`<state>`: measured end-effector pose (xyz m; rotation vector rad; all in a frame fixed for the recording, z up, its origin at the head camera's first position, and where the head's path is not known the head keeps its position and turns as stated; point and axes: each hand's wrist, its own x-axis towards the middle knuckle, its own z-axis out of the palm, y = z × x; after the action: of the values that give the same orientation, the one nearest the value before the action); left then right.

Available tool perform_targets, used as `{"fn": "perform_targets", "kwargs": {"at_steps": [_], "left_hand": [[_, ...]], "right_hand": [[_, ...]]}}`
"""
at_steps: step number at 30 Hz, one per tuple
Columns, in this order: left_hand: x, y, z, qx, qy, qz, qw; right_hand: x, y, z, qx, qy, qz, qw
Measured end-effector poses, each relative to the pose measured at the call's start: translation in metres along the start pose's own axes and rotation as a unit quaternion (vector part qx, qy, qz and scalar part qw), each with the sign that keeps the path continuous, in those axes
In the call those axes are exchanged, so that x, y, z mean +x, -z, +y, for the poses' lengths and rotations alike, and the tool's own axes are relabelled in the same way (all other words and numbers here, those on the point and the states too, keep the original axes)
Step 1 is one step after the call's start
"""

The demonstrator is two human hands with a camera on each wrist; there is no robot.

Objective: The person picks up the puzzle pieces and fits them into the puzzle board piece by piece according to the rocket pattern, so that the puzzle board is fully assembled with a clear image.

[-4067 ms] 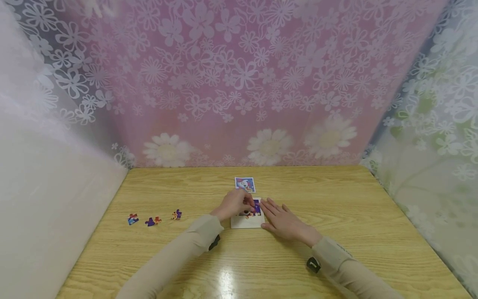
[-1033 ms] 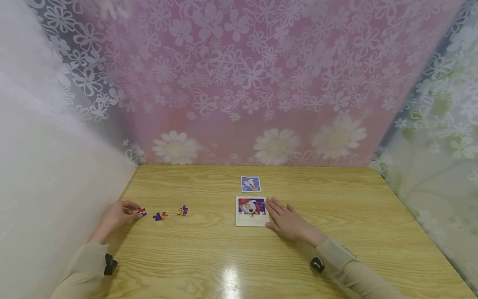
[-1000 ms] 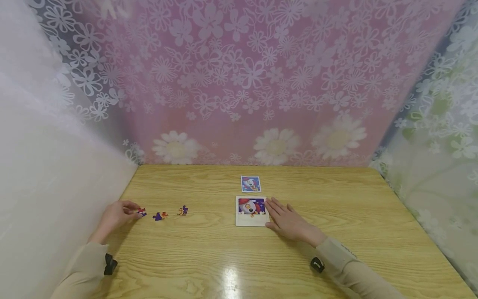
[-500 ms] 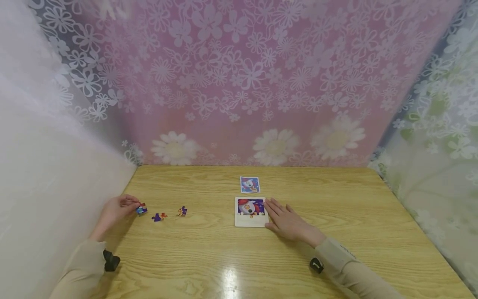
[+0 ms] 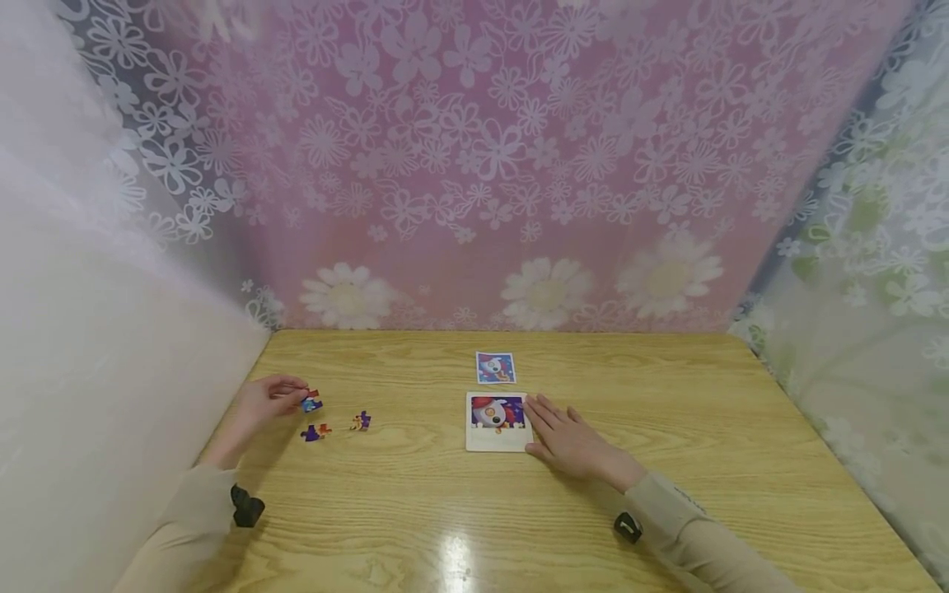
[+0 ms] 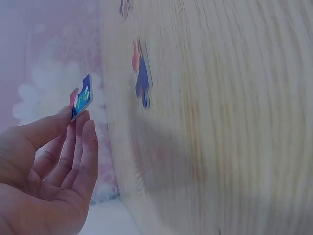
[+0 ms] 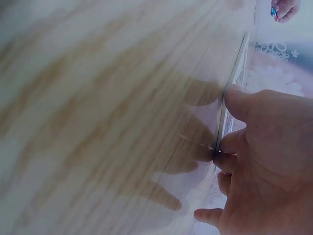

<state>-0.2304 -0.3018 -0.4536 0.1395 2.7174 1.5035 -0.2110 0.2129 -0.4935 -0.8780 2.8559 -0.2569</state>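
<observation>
Between thumb and fingertips, my left hand (image 5: 268, 401) pinches a blue, red and purple jigsaw piece (image 6: 83, 97), held up off the table. Below and right of it in the head view lie two loose pieces: a purple and orange jigsaw piece (image 5: 315, 432) and a yellow and purple jigsaw piece (image 5: 361, 422). A white puzzle tray (image 5: 498, 443) has its upper part filled with a dog picture in a red hat; its lower strip is bare. My right hand (image 5: 574, 441) rests with extended fingers on the tray's right edge, its thumb at the lower corner.
A small picture card (image 5: 495, 368) showing the same dog lies just behind the tray. The wooden table (image 5: 415, 511) meets a pink flowered backdrop (image 5: 474, 165) at the back, with a pale wall (image 5: 111, 371) close on the left.
My left hand moved from the tray to the far-left piece, picked it up, and has shifted right and up with it. The right hand has stayed at the tray's edge.
</observation>
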Motion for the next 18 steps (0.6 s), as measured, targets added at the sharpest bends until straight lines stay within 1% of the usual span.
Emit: {"fn": "perform_targets", "kwargs": {"at_steps": [3,8,18], "left_hand": [[0.006,-0.010,0.007,-0.003,0.002,0.000,1.0000],[0.017,-0.026,0.016,-0.004,-0.009,-0.006,0.9999],[0.032,-0.060,0.037,-0.003,-0.032,-0.030,0.9990]], "right_hand": [[-0.001,0.003,-0.003,0.003,-0.002,-0.002,1.0000],[0.001,0.005,-0.004,-0.003,-0.014,-0.017,0.9998],[0.000,0.004,-0.004,0.002,-0.007,-0.011,0.9999]]}}
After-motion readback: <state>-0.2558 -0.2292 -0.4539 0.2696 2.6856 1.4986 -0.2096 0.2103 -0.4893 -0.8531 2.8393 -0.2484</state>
